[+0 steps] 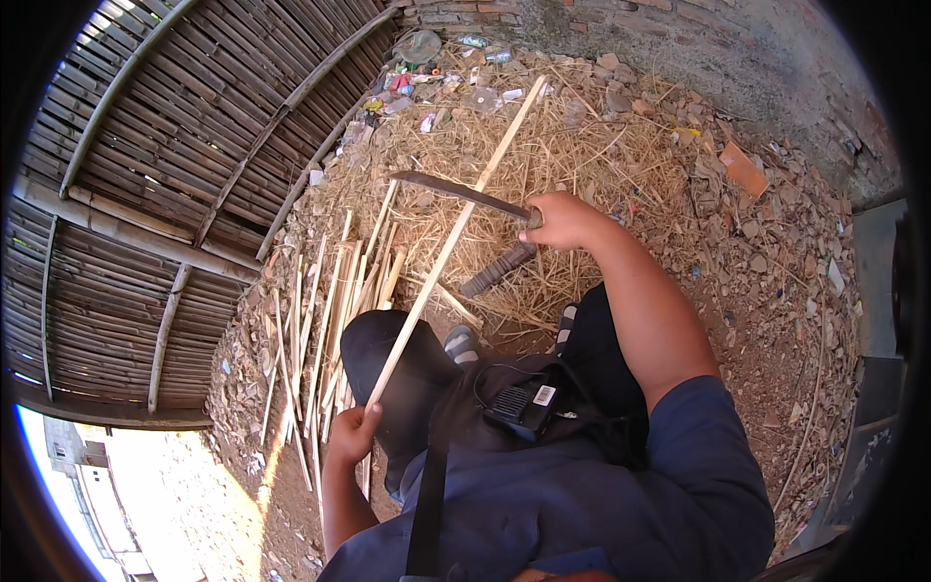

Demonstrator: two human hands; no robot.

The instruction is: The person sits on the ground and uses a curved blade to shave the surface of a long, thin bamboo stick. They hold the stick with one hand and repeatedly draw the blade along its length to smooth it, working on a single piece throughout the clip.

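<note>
Leftmost, a slatted bamboo wall (165,126), then loose pale strips (336,291) on the ground, partly hidden behind a dark-clad knee (367,335). Next, left hand (352,435), fingers closed around the near end of a long strip (448,260): pale, straight, narrow, slanting up and rightward over straw (582,155). Crossing it, a dark, slim blade (427,181), contact impossible to tell. Farther right, right hand (562,221), fingers clenched at the blade's base, largely covering it. Just below, a ridged brown piece (499,270), any join unclear.

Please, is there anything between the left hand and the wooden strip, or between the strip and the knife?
Nothing visible. The left hand grips the wooden strip directly, and the knife in the right hand crosses it in this view.
</note>
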